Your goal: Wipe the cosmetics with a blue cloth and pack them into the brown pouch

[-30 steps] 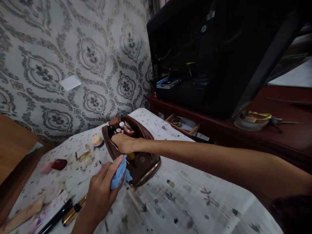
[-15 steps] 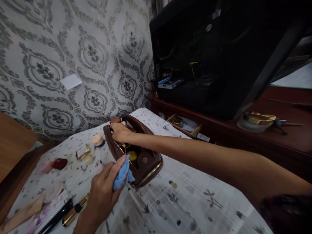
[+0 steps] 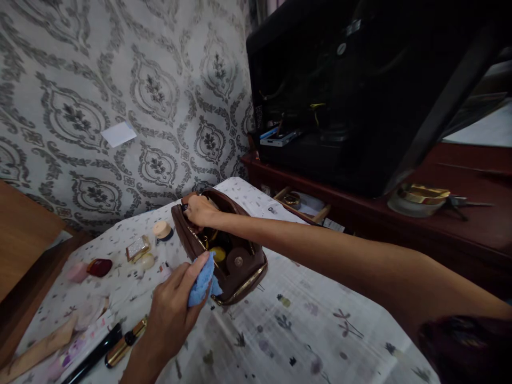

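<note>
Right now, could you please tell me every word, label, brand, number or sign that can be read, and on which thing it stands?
No text is readable.
White label near the open drawer: too small.
White-and-purple item: print too blurred.
Round pale mark on the large black object: too blurred.
Brown bag and blue cloth: no lettering visible.

The only view comes from the person's head, facing forward and down over the cloth-covered surface (image 3: 332, 336) from close by. The left hand (image 3: 176, 298) lies near the lens, the right hand (image 3: 202, 212) farther out at the brown bag (image 3: 250, 274). Beyond, the view takes in the patterned wall (image 3: 120, 69) at far left and a large black object (image 3: 360, 106) at right.
</note>
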A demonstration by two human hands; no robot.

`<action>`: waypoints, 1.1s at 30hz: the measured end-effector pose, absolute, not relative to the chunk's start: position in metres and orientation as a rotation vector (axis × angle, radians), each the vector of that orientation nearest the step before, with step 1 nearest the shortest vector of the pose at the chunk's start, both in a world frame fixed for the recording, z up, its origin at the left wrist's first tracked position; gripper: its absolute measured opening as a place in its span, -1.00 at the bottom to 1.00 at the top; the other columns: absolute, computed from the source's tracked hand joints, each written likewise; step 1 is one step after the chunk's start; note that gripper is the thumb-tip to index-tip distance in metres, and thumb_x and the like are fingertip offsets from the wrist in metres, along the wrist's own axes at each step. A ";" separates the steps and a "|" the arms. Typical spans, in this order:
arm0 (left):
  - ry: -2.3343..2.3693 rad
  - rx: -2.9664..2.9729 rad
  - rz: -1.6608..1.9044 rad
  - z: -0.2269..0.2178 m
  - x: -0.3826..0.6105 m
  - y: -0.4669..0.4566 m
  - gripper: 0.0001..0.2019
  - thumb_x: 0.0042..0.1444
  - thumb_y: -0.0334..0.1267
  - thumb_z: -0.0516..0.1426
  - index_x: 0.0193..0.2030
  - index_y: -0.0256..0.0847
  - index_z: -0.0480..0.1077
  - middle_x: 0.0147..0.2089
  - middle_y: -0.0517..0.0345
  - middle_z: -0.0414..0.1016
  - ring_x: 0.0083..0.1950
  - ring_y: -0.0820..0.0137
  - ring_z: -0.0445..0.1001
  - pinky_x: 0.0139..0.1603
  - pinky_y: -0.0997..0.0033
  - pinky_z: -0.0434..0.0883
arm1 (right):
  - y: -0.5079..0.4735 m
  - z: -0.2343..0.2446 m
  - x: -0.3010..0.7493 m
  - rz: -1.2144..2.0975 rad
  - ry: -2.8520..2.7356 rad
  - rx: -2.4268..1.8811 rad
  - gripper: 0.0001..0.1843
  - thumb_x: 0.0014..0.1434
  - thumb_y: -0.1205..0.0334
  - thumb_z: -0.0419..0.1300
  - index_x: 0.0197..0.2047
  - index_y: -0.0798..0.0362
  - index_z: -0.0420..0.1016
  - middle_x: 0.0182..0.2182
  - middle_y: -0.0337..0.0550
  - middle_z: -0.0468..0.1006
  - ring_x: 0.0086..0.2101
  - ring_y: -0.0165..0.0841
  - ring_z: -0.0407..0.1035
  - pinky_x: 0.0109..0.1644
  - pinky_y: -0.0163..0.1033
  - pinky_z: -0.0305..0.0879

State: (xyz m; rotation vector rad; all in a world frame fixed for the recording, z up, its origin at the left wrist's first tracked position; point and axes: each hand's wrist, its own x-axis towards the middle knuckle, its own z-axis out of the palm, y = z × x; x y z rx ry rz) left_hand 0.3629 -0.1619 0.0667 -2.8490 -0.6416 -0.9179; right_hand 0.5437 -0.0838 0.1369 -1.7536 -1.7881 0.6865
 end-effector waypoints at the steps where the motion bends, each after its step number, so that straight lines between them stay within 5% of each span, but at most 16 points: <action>1: -0.644 -2.852 -0.913 0.067 0.363 -0.162 -0.56 0.37 -0.24 0.02 0.37 -0.13 0.19 0.02 -0.06 0.57 -0.10 0.31 0.60 -0.15 0.38 0.56 | -0.084 0.137 0.544 0.668 -1.797 -1.759 -0.73 0.26 0.43 0.07 -0.27 0.29 0.62 -0.34 0.20 0.68 -0.36 -0.18 0.62 -0.37 -0.32 0.49; 13: -0.658 -2.862 -0.919 0.067 0.362 -0.163 -0.56 0.38 -0.22 0.02 0.36 -0.14 0.20 0.05 -0.05 0.58 -0.07 0.31 0.60 -0.12 0.37 0.55 | -0.098 0.139 0.555 0.729 -1.811 -1.672 -0.65 0.19 0.51 0.14 0.04 0.22 0.49 -0.24 0.08 0.68 -0.42 -0.25 0.61 -0.51 -0.38 0.43; 18: -0.670 -2.897 -0.937 0.071 0.362 -0.165 -0.56 0.37 -0.22 0.04 0.37 -0.14 0.19 0.09 -0.05 0.57 -0.02 0.33 0.61 -0.06 0.39 0.56 | -0.100 0.139 0.561 0.756 -1.773 -1.599 -0.61 0.24 0.45 0.13 0.14 0.19 0.38 -0.42 -0.10 0.64 -0.46 -0.30 0.58 -0.51 -0.40 0.40; 24: -0.793 -2.841 -1.110 0.067 0.348 -0.169 -0.61 0.32 -0.21 0.10 0.27 -0.11 0.30 0.11 0.03 0.59 0.01 0.30 0.62 0.03 0.37 0.55 | -0.135 0.146 0.585 0.660 -1.609 -1.284 -0.82 0.27 0.46 0.11 -0.07 0.14 0.43 -0.56 -0.35 0.52 -0.61 -0.49 0.44 -0.44 -0.43 0.35; 33: -1.272 -2.725 -1.256 0.040 0.314 -0.159 -0.62 0.29 -0.05 0.10 0.18 -0.10 0.39 0.12 0.03 0.59 0.07 0.22 0.61 0.00 0.31 0.56 | -0.215 0.105 0.575 0.462 -1.770 -0.979 -0.82 0.32 0.31 0.09 -0.13 0.15 0.51 -0.55 -0.29 0.48 -0.58 -0.47 0.38 -0.45 -0.40 0.24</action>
